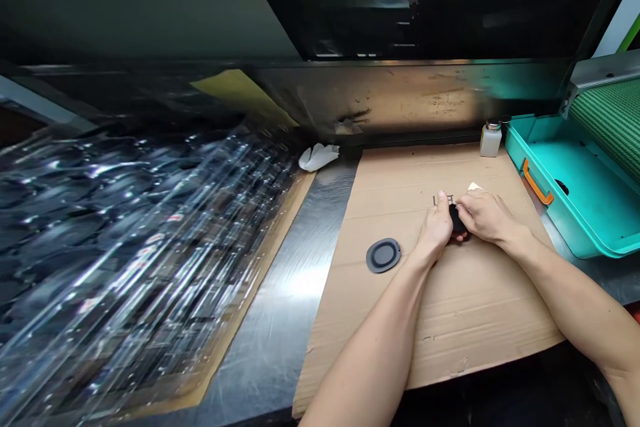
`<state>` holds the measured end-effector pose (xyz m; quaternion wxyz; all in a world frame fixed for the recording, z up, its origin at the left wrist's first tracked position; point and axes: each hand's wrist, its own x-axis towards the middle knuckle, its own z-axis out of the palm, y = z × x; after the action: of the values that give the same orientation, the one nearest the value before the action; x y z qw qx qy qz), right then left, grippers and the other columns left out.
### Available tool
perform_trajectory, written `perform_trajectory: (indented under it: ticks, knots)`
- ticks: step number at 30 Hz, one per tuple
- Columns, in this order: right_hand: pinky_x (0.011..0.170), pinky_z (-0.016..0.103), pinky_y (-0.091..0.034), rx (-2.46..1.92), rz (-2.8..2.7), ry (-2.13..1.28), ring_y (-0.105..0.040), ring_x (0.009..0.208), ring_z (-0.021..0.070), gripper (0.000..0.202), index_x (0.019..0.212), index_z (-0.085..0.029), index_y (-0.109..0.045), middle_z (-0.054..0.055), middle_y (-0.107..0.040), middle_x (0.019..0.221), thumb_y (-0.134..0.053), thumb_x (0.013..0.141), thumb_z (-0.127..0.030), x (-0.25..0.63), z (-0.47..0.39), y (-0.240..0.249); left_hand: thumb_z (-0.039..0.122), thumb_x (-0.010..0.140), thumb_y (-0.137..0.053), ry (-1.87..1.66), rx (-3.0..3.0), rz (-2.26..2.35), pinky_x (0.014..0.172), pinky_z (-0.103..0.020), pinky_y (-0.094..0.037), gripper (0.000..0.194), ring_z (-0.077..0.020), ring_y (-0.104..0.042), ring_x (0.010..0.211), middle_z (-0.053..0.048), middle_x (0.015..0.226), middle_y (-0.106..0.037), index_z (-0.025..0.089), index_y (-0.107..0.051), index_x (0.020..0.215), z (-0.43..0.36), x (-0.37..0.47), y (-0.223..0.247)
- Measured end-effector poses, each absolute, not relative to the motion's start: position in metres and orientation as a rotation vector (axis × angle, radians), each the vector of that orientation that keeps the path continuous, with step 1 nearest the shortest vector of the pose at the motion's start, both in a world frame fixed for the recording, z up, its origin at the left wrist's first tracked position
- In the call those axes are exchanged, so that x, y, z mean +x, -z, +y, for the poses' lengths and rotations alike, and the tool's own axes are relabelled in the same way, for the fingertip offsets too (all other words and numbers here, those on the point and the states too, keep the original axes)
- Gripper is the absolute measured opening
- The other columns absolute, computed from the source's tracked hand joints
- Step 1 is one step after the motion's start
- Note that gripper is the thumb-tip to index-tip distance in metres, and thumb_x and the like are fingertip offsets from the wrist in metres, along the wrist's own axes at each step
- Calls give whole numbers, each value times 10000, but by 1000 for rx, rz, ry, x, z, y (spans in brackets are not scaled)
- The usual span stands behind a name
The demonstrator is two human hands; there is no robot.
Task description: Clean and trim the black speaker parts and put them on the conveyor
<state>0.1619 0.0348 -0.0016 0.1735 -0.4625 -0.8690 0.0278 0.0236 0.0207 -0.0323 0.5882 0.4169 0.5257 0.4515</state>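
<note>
From the head view: over cardboard (480, 307) on the counter (285, 287), the left hand (437, 225) grips a small black piece (455, 218); the right hand (486, 213) curls against it, whether pinching I cannot tell. A firm left grip probably steadies such close fingerwork.

A metal bench (303, 267) shows through mid-frame, a white wad (319, 157) near centre; a brown sheet (281, 227) under clear plastic trays (150, 233) at left; a teal bin (600, 180) at right; cardboard (480, 313) lower right of centre, bearing a grey disc (383, 255)
</note>
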Motion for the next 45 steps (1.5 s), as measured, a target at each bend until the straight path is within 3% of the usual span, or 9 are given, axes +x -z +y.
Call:
perform_trajectory:
  ticks: [7, 15, 21, 37, 45]
  knots:
    - [778, 282, -400, -1230, -2393, -65, -600, 869, 193, 228, 967, -183, -699, 71, -699, 910, -478, 975, -235, 162, 34, 0, 727, 939, -279, -1107, 790, 1188, 352, -255, -419, 734, -172, -553, 355, -74, 461, -597, 149, -648, 676, 27, 25, 31]
    - [702, 301, -368, -1405, -2516, 53, -607, 834, 211, 241, 872, -187, -695, 83, -718, 893, -486, 972, -253, 160, 29, -6, 719, 951, -196, -965, 1066, 1358, 398, -281, -452, 797, -189, -571, 359, -99, 444, -602, 176, -643, 576, 20, 23, 24]
    - [765, 294, -391, -1328, -2521, 60, -608, 868, 207, 262, 845, -163, -688, 99, -711, 894, -462, 969, -216, 157, 29, -6, 739, 939, -203, -924, 1241, 1345, 413, -272, -451, 801, -183, -585, 375, -88, 452, -603, 195, -601, 508, 18, 21, 20]
    - [837, 296, -430, -1390, -2509, -47, -629, 926, 216, 237, 924, -152, -705, 112, -723, 965, -476, 953, -205, 154, 27, -11, 700, 966, -168, -953, 1263, 1357, 456, -270, -492, 817, -179, -599, 412, -75, 455, -614, 180, -646, 555, 15, 22, 24]
    - [786, 300, -433, -1399, -2497, -50, -645, 897, 221, 237, 901, -171, -710, 97, -734, 930, -481, 946, -212, 157, 28, -11, 717, 949, -249, -1021, 1199, 1304, 404, -255, -454, 785, -167, -564, 368, -76, 441, -597, 171, -665, 569, 17, 23, 29]
